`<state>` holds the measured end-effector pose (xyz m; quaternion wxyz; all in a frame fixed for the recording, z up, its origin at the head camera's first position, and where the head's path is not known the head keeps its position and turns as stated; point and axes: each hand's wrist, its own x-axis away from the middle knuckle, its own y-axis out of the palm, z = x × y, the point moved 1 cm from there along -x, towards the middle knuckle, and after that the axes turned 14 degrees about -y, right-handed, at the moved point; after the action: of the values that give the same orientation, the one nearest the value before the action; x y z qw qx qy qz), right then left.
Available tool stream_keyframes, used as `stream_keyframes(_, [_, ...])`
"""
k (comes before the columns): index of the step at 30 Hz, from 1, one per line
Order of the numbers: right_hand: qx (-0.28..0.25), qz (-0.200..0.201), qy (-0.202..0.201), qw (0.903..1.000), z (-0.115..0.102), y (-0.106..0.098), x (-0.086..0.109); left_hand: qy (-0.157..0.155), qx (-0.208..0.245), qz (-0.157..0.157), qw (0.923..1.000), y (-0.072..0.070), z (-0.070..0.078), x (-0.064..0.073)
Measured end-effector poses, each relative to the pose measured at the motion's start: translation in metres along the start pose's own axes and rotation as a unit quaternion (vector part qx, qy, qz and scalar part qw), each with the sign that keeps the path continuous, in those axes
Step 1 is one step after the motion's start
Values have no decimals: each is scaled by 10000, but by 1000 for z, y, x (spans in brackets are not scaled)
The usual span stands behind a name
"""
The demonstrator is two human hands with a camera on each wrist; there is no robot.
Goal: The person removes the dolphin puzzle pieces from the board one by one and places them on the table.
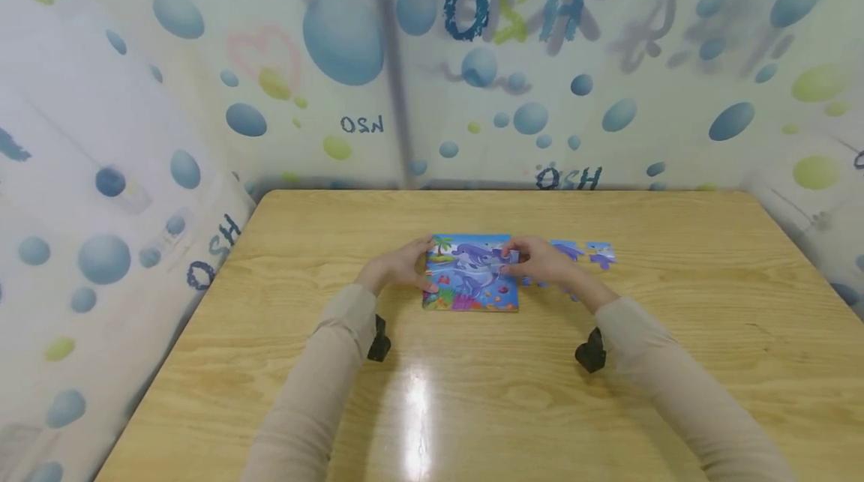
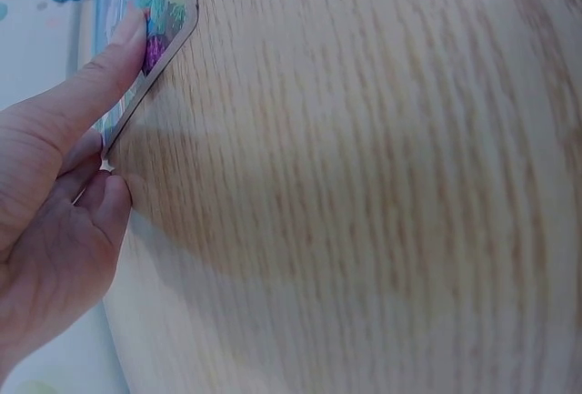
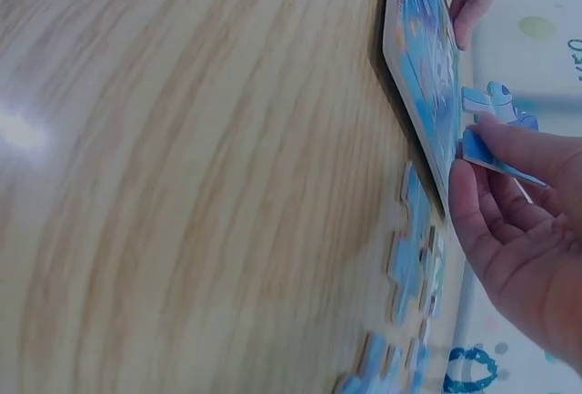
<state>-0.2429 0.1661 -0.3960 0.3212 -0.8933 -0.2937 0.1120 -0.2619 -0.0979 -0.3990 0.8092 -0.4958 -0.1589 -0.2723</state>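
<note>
The left hand [image 1: 405, 264] is on anchor duty, I'd guess: wide grip, thumb resting on the dolphin puzzle [image 1: 472, 279], fingers up by its top-left corner, not wrapped round anything. The puzzle lies flat on the tabletop [image 1: 513, 392], mid-frame. At its right edge, the right hand [image 1: 543, 261] has its grip down to a pinch, thumb against fingers on a blue piece [image 3: 482, 150]. Looks like a fitting step, though I can't tell if that one's going in or coming out. If in, the next move probably wants a small twist to line it up, then a press. Right forearm [image 1: 675, 369] slants in from lower right; loose pieces [image 1: 601, 251] sit past the hand.
</note>
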Motion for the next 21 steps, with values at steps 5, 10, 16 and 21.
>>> stream_keyframes(5, [-237, 129, 86, 9996, 6, -11, 11, 35, -12, -4, 10000, 1, 1, 1])
stream_keyframes(10, [-290, 233, 328, 9988, 10, -24, 26, 38, -2, -16, 10000, 2, 0, 1])
stream_keyframes(16, [-345, 297, 404, 9981, 13, -38, 43, 23, 149, -44, 9999, 0, 0, 1])
stream_keyframes(21, [-121, 330, 542, 9979, 22, -45, 56, 29, 7, -10, 10000, 0, 0, 2])
